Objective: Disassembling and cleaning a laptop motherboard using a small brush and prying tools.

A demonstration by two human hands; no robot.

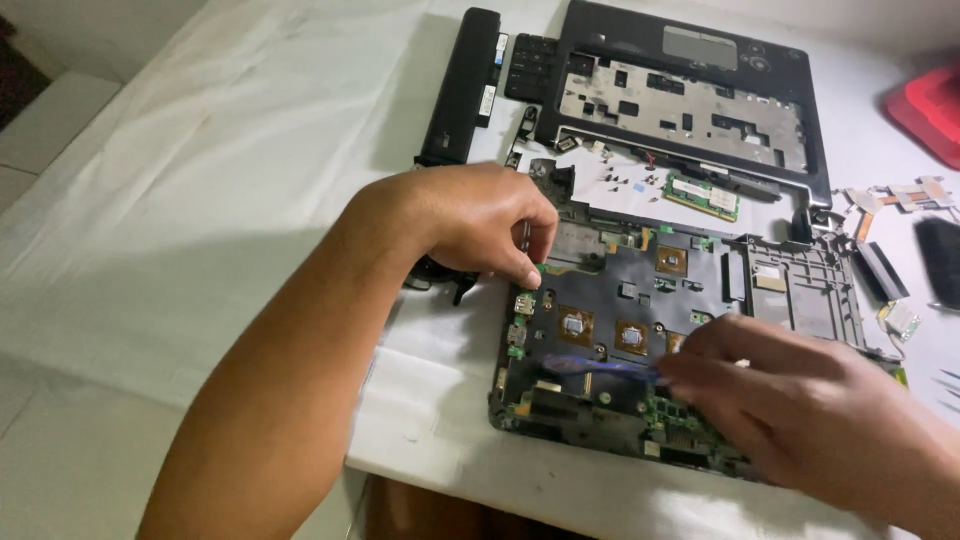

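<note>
From the head camera, looking down on a table covered in a white cloth [200,200], a stripped laptop base [800,290] lies open like a shallow tray — in it sits the dark motherboard [610,330], with bare square chips and small green connectors along its left edge, and to the right an empty metal-framed bay.

The left hand [480,220] comes in over the board's upper left corner, fingers curled nearly closed, thumb and forefinger pinching at the edge of the board; what sits between them is too small to make out. The right hand [790,390] rests over the board's lower right part, its fingers closed around a thin tool with a blue handle [600,368] that lies flat across the board, tip pointing left; the tool is blurred.

Behind the base lies the laptop's upper cover [690,100], dark with a grey metal plate full of cut-outs. Just in front of it is a green memory module [702,195] with a pale label, and a scatter of small screws [615,178] — all loose on the cloth. A long black battery [460,85] lies to the left of the cover, a narrow white and blue label along its side. At the far right edge are a red tray [930,110] and some copper and flat pieces [900,195], well apart from both hands
</note>
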